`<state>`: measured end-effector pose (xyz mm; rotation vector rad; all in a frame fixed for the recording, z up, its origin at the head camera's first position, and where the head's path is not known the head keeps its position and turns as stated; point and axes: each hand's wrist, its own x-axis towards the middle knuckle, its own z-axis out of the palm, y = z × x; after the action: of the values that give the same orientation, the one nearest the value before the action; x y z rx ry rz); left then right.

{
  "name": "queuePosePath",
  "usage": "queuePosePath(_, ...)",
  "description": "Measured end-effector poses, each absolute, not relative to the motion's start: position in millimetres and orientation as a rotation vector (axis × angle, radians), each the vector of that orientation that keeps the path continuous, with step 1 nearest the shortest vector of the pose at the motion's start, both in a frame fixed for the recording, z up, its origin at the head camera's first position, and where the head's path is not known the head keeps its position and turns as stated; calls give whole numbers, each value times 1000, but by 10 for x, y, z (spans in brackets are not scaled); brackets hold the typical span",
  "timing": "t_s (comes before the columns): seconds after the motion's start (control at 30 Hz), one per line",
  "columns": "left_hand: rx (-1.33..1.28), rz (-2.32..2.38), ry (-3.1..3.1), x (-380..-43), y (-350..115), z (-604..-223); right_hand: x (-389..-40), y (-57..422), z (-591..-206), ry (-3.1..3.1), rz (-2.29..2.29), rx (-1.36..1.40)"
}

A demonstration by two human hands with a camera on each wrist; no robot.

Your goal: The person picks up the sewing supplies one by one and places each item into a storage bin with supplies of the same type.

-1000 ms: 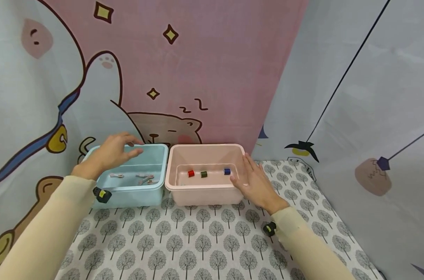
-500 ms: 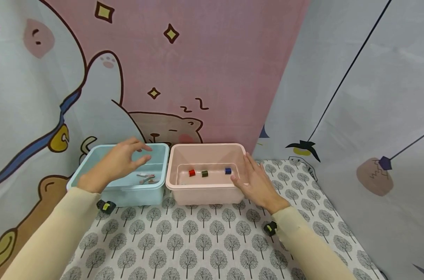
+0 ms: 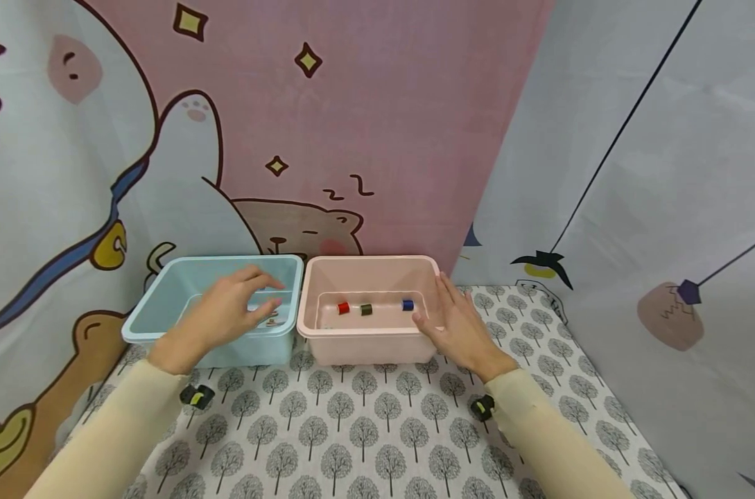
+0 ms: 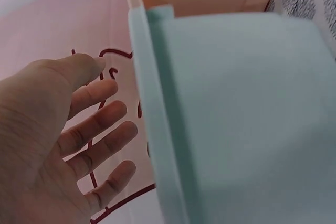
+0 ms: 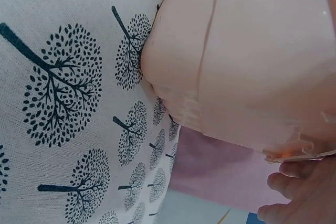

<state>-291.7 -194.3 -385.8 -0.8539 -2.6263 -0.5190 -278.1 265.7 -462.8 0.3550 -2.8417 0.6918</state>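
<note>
My left hand (image 3: 224, 312) hovers above the light-blue bin (image 3: 184, 265), fingers loosely spread and holding nothing. In the left wrist view its fingers are apart from the bin's rim. Small pinkish pieces (image 3: 272, 320) lie in that bin, mostly hidden by the hand, their kind unclear. My right hand (image 3: 467, 331) rests against the right rim of the pink bin (image 3: 367, 350), its fingers fairly straight along the side and the thumb at the front corner. Inside lie a red thread spool (image 3: 343, 308), a dark green spool (image 3: 366, 310) and a blue spool (image 3: 408, 305).
Both bins stand side by side on a tree-patterned cloth (image 3: 340, 430). Close behind them hangs a pink cartoon curtain (image 3: 402, 138). A pale grey curtain (image 3: 664, 194) borders the right side.
My left hand has moved right and lower over the light-blue bin, covering more of the pinkish pieces. The right hand keeps its place on the pink bin; the spools lie as before.
</note>
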Motion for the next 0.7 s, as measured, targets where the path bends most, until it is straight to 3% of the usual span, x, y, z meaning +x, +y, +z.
queuePosePath(0.7, -774, -458, -2549, -2569, -1718, -4079, -2770, 2658, -4650, -2838, 650, 344)
